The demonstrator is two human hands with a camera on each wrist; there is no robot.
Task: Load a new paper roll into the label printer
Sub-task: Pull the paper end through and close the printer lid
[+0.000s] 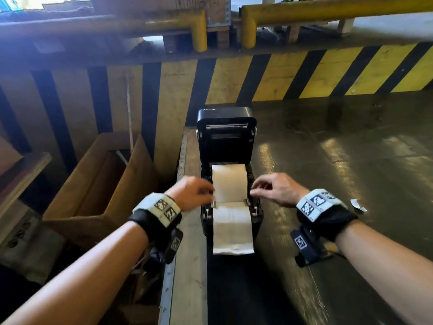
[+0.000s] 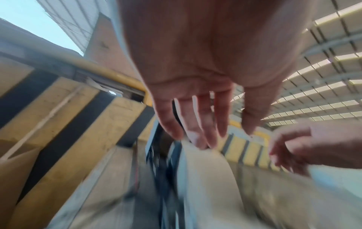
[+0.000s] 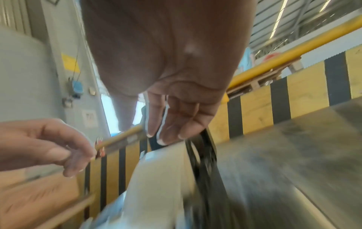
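The black label printer (image 1: 225, 137) stands with its lid raised. A white paper roll (image 1: 229, 181) lies in its bay, and a strip of paper (image 1: 233, 228) runs out over the front. My left hand (image 1: 206, 192) is at the roll's left edge, fingers straight and relaxed, their tips by the paper (image 2: 205, 178). My right hand (image 1: 254, 187) hovers at the roll's right side with loosely bent fingers (image 3: 166, 134) just above the paper (image 3: 160, 170), holding nothing. Each wrist view also shows the other hand: the right hand (image 2: 290, 148) and the left hand (image 3: 49, 147). Both wrist views are blurred.
An open cardboard box (image 1: 98, 184) sits left of the printer. A yellow-and-black striped barrier (image 1: 281, 73) with yellow rails (image 1: 199, 31) runs behind. The shiny metal table (image 1: 351, 172) spreads to the right, with a paper scrap (image 1: 358, 205) on it.
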